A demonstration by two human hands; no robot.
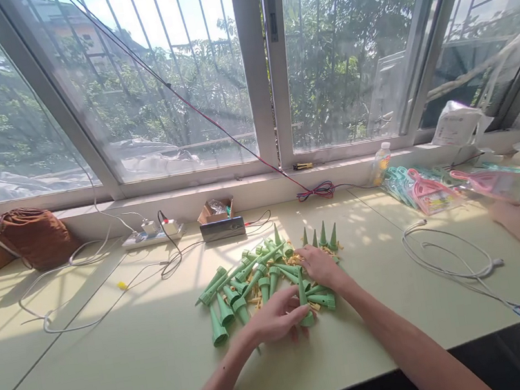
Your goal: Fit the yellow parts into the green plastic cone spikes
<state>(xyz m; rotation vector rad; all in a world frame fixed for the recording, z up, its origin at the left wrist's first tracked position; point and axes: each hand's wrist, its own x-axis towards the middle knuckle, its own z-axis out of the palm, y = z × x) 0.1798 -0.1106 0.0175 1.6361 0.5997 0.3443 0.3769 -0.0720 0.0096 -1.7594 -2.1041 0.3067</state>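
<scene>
A pile of green cone-shaped spikes [241,282] with wide ribbed collars lies on the pale table, with small yellow pieces [255,295] among them. My left hand [280,314] is at the near side of the pile, its fingers closed around an upright green spike [303,299]. Over the right part of the pile is my right hand [318,266], its fingers bent down at the yellow pieces; what its fingertips hold, if anything, is hidden. Several green spikes [323,234] stand upright in a row just behind my right hand.
Behind the pile are a dark phone [223,229], a small cardboard box [216,209] and a power strip [153,235]. White cables [449,251] lie right. Another person's hands [511,209] are by pink dustpans [435,189] and a bottle [381,164]. A brown bag [36,238] stands left.
</scene>
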